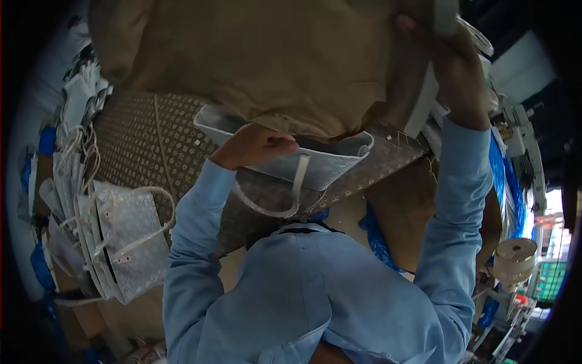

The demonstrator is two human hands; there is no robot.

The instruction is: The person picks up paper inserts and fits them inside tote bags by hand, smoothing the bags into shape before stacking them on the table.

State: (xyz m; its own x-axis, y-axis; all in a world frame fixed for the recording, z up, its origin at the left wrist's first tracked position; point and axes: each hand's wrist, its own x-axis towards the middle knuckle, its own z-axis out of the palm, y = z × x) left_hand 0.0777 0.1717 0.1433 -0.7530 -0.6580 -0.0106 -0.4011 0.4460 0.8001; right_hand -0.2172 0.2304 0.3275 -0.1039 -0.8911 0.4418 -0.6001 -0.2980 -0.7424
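Note:
A large brown cloth piece (pixel 260 60), like a bag lining, is held up across the top of the view. My right hand (pixel 454 73) grips its right side, where a pale grey band (pixel 423 100) runs down; the thumb lies on the brown face. At the cloth's lower edge my left hand (pixel 264 145) is closed, fingers curled on the hem. Just beneath, a pale grey patterned tote bag (pixel 327 167) lies on the table with its mouth partly hidden by the cloth. One of its handles (pixel 300 179) loops toward me.
The table carries a brown patterned covering (pixel 133 133). On the left hang several more pale grey patterned bags (pixel 136 242) with handles. Blue plastic (pixel 379 239) shows below the table edge. Machinery (pixel 521 139) and a thread cone (pixel 514 261) stand on the right.

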